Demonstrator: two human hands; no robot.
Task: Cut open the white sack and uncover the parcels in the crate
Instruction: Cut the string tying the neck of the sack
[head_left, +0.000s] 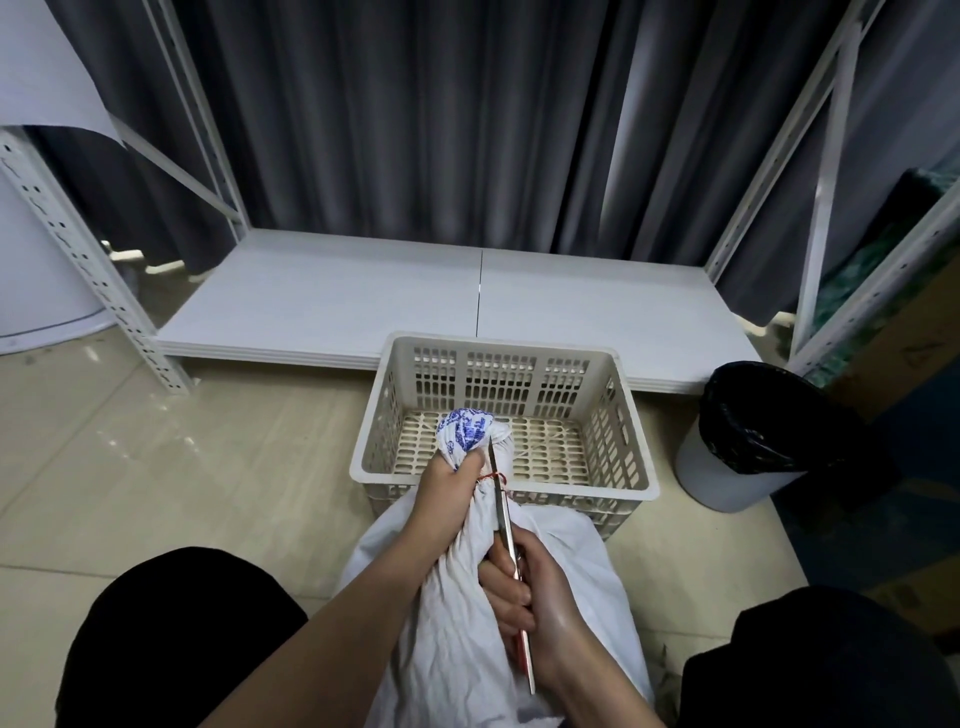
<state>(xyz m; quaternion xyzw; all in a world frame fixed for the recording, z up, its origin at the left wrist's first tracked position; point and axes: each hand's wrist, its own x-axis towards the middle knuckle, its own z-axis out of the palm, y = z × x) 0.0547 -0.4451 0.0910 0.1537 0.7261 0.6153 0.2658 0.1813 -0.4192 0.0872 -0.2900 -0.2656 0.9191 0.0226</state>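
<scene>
1. The shelf (467, 301) is low and white; it stands behind everything and has no part in the work.
2. The sack (467, 623) lies between the person's knees, just before the crate. It is white and full, and its neck is tied, so I judge it is not yet cut open.
3. The crate (374, 467) stands on the floor and shows only its bare slotted bottom. No parcels are in it yet; the uncovering is all left to do.
4. The left hand (447, 493) has its fingers wrapped round the neck of the sack, under the knot.
5. The right hand (530, 597) closes round the blade (501, 493), a thin metal tool whose tip is at the neck.
6. The red string (491, 476) binds the neck; it looks whole, and the blade touches or nearly touches it.
</scene>
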